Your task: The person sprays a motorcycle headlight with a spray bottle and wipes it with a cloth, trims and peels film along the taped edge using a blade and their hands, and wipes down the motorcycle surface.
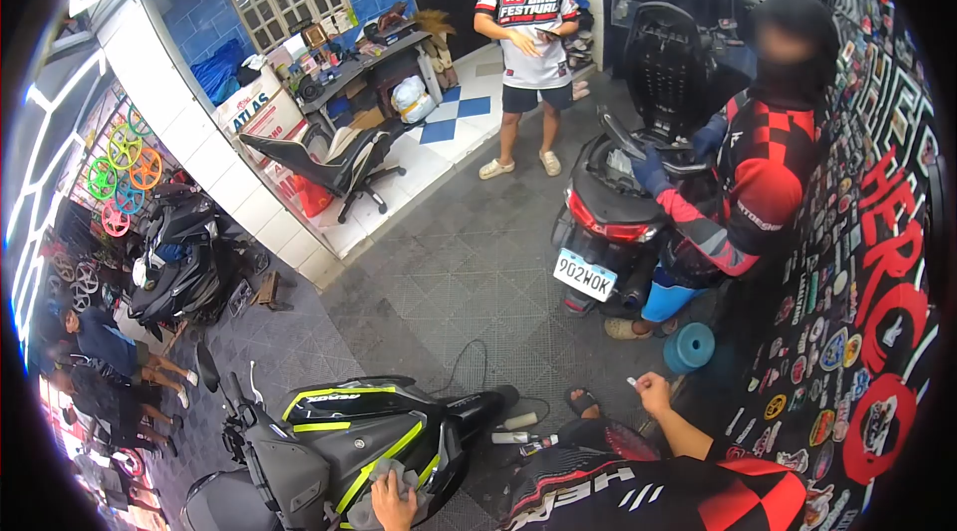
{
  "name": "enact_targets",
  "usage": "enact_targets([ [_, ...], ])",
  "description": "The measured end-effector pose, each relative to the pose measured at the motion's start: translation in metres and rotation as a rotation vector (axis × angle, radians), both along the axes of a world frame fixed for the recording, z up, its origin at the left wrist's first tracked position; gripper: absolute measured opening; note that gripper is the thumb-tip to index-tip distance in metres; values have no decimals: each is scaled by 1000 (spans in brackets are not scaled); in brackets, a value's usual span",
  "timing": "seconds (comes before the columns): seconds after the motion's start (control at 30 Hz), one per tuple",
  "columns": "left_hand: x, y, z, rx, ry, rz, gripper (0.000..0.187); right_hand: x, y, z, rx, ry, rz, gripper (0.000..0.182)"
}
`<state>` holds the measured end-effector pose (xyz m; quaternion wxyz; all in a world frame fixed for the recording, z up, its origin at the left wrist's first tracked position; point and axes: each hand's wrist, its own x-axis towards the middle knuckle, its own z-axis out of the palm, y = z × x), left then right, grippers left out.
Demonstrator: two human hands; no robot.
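Note:
My left hand (394, 506) presses a crumpled grey cloth (407, 483) against the side of a grey and black scooter (299, 461) with neon-yellow stripes. The cloth lies over part of the yellow striping near the scooter's middle. Away to the right, my right hand (655, 394) is raised over the floor, its fingers pinched around a small pale object (633, 383) too small to name. Between my hands, a spray can (511, 438) and a small bottle (538, 446) lie on the floor beside the scooter's tail.
A blue round stool (689, 348) stands beyond my right hand. Past it, a gloved person (773, 162) works at a dark scooter (608, 217). Another person (528, 42) stands at the back. An office chair (344, 162) and a sticker-covered wall (797, 361) flank the floor.

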<state>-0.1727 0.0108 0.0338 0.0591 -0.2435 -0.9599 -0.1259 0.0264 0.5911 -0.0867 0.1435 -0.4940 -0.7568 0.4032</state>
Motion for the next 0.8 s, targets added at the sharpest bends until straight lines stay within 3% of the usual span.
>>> enact_targets([
  [0.33, -39, 64, -62, -26, -70, -97, 37, 21, 12, -45, -6, -35, 77, 9],
  [0.47, -47, 79, -60, -36, -105, -89, 31, 28, 16, -41, 6, -53, 40, 8],
  [0.7, 7, 26, -27, 12, 79, 259, 41, 52, 0, -26, 55, -57, -6, 8],
  [0.8, 10, 13, -54, 16, 172, 275, 41, 68, -19, -24, 29, -91, -21, 8],
])
